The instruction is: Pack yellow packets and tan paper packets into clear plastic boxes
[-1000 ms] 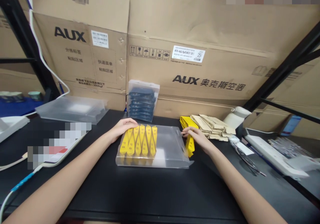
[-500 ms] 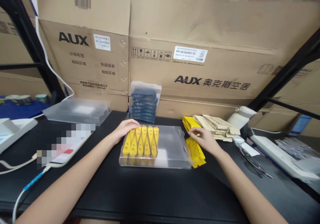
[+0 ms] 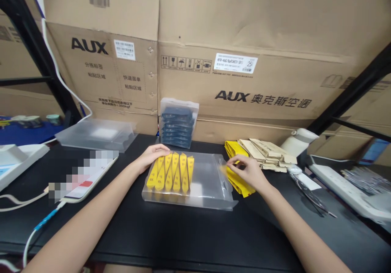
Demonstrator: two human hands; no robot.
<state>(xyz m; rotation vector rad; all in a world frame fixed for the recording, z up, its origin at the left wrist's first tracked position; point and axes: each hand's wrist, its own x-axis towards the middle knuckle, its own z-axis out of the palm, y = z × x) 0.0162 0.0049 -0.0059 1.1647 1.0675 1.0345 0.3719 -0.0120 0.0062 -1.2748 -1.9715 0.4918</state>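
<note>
A clear plastic bag (image 3: 210, 175) lies flat on the black table, its right end loose and slightly raised. Inside its left half stands a row of several folded yellow packets (image 3: 168, 173). My left hand (image 3: 152, 158) grips the bag's upper left edge, fingers over the top of the row. At the bag's right end, my right hand (image 3: 244, 169) is pinched on a yellow packet (image 3: 225, 169), which is thin and blurred by motion. Beneath and beside that hand lies a pile of flat yellow packets (image 3: 240, 183).
Brown paper packets (image 3: 269, 153) lie behind my right hand. A bag of dark packets (image 3: 179, 122) leans on the cardboard (image 3: 259, 29). To the left are another clear bag (image 3: 94, 136) and a phone (image 3: 88, 179); a power strip (image 3: 345, 183) and cable (image 3: 308, 187) are right.
My right hand has lifted a yellow packet off the pile and moved slightly left to the bag's right end. The bag has shifted a little toward me. My left hand stays on it.
</note>
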